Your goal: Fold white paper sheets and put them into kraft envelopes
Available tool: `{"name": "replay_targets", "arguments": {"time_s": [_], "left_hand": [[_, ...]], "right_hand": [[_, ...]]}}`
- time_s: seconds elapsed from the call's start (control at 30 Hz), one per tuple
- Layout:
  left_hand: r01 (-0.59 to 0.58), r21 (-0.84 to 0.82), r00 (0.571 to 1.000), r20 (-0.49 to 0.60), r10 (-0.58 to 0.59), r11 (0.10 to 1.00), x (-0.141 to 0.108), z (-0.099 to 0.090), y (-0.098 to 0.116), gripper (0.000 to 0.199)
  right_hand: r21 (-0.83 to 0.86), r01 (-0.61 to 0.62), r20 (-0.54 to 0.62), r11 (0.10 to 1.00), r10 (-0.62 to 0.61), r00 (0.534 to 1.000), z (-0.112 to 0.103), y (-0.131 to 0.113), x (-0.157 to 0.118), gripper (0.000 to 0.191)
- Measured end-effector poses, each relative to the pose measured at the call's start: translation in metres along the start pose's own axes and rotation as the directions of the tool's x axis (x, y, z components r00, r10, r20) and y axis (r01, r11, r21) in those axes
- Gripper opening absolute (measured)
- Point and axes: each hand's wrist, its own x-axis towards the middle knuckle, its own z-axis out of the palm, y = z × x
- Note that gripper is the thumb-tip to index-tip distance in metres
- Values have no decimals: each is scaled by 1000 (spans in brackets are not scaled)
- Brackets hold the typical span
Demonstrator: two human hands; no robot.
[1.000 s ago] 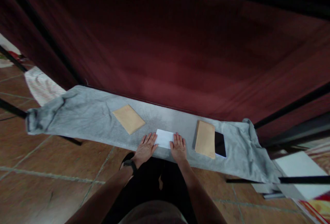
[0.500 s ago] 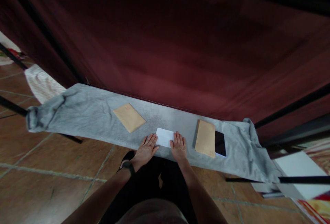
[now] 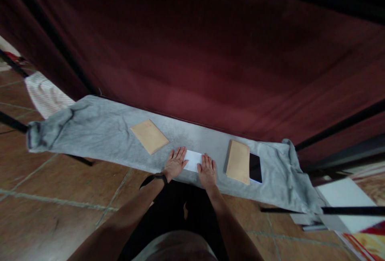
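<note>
A white sheet of paper [image 3: 193, 160] lies flat on the grey cloth in front of me. My left hand [image 3: 176, 163] rests on its left edge, fingers stretched out and palm down. On the right edge lies my right hand [image 3: 207, 171], also flat with its fingers extended. Both hands cover part of the paper's sides. Up and to the left of the paper is a single brown envelope [image 3: 149, 136], set at a slant. To the right sits a stack of brown envelopes [image 3: 238, 161], partly over or against a dark-screened tablet [image 3: 255, 168].
The grey cloth [image 3: 99, 132] covers a long narrow surface, bunched at both ends. Behind it hangs a dark red fabric [image 3: 192, 68]. Black metal bars [image 3: 355, 210] run at the sides. A white board [image 3: 345, 199] leans low at right, above the tiled floor [image 3: 75, 181].
My left hand has shifted slightly up and inward along the paper's left edge. My right hand stays on the right edge. The view has moved a little.
</note>
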Motion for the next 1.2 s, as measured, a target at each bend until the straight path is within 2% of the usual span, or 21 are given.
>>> {"name": "replay_targets", "arguments": {"time_s": [0.17, 0.27, 0.43, 0.6, 0.87, 0.93, 1.0, 1.1, 1.2], "left_hand": [[-145, 0, 987, -72, 145, 989, -26, 6, 4, 49], [-171, 4, 981, -91, 170, 985, -35, 6, 6, 49], [-153, 11, 987, 52, 153, 988, -31, 0, 11, 49], [-173, -8, 973, 156, 172, 985, -21, -4, 10, 50], [-155, -95, 970, 175, 169, 983, -12, -18, 12, 56], [-132, -142, 975, 159, 155, 981, -12, -26, 15, 51], [-109, -202, 981, 138, 138, 973, -12, -36, 16, 45], [-75, -321, 989, 95, 111, 944, -11, -53, 14, 30], [-27, -473, 997, 53, 59, 880, -5, -68, 10, 19]], "right_hand": [[-5, 7, -10, 1000, -7, 1000, 2, 0, 0, 54], [-18, 5, -4, 1000, -5, 1000, 3, 0, -1, 55], [-31, 2, -32, 1000, -3, 999, 3, 2, -8, 54], [-28, 20, -85, 999, -22, 996, 0, 9, -22, 52], [30, 71, -108, 997, -67, 992, -4, 17, -39, 51], [100, 79, -112, 992, -68, 991, -6, 19, -40, 51], [262, 57, -123, 963, -25, 992, -10, 22, -38, 50], [577, -8, -115, 817, 91, 989, -19, 25, -31, 43], [689, -68, -89, 722, 176, 980, -27, 27, -22, 41]]}}
